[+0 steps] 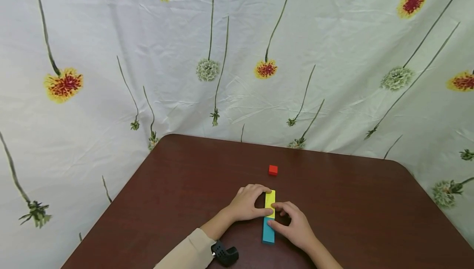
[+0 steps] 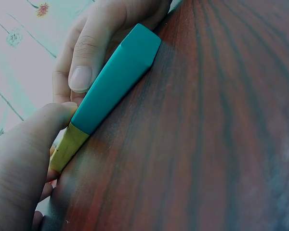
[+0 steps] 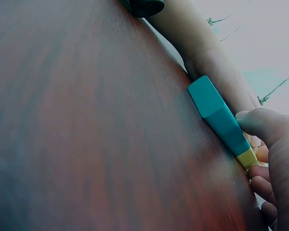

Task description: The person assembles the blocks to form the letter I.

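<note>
Thumb and forefinger widely parted, the left hand [image 1: 246, 204] grips the yellow block [image 1: 270, 200], well in from the table [image 1: 200, 166]'s far edge; the right hand [image 1: 297, 227] touches it and the abutting blue block [image 1: 268, 234], its hold unclear.

We see a white, creased fabric backdrop [image 1: 244, 40] spanning the far side from left to right, printed with upside-down yellow-and-red flowers [image 1: 266, 69] and pale-green round blooms [image 1: 207, 70]. Nearer, we find a dark reddish-brown wood-grained table [image 1: 355, 211] with rounded far corners, softly lit.
</note>
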### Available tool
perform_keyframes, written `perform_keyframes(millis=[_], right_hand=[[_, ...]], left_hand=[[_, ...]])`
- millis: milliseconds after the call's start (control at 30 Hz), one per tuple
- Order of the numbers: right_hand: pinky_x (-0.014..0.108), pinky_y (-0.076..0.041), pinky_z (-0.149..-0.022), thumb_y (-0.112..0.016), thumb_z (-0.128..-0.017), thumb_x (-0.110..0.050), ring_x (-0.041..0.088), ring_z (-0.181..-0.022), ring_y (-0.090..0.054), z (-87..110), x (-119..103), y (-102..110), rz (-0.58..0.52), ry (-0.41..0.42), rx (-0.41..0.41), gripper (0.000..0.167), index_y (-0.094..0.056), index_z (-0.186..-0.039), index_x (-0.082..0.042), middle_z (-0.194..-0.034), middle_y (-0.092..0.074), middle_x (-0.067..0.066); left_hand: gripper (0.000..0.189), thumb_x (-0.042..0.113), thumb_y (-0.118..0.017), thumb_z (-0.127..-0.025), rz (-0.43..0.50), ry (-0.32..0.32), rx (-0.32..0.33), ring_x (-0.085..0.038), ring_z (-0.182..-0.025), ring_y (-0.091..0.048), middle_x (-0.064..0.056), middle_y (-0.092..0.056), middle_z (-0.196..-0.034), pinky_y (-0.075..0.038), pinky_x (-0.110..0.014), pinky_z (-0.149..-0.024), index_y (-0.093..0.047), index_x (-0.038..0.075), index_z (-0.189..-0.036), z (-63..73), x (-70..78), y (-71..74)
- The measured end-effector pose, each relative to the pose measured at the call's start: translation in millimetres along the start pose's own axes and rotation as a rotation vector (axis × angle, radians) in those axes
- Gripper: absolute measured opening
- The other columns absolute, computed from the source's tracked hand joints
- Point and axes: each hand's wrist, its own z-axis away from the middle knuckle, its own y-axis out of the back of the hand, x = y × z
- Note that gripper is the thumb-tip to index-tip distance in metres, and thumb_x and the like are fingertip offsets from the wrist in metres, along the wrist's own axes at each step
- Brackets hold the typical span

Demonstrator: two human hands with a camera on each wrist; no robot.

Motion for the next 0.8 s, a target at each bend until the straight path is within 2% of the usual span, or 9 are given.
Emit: perform_keyframes(millis=[567, 800], right_hand=[[0.031, -0.049, -0.076, -0.083, -0.078, -0.024, 0.009, -0.086, -0.055, 1.8, -0.7, -0.8, 0.012, -0.014, -0.008, 0.036, -0.07, -0.111, -0.015, -0.1, -0.06, -0.014], [0.03, -0.049, -0.076, -0.084, -0.077, -0.022, 0.009, -0.085, -0.055, 1.2, -1.9, -0.6, 0.0, -0.02, 0.001, 0.037, -0.07, -0.111, -0.018, -0.099, -0.059, -0.014]], left_hand=[[0.056, 0.053, -0.059, -0.092, -0.016, 0.001, -0.016, -0.024, -0.129, -0.043, 0.002, -0.052, -0.138, -0.033, -0.052, -0.101, -0.054, 0.02, -0.137, 2.8, 1.8, 0.8], [0.055, 0.053, -0.056, -0.093, -0.01, 0.001, -0.022, -0.023, -0.126, -0.045, 0.001, -0.053, -0.135, -0.034, -0.05, -0.099, -0.055, 0.018, -0.135, -0.6, 2.9, 4.0]])
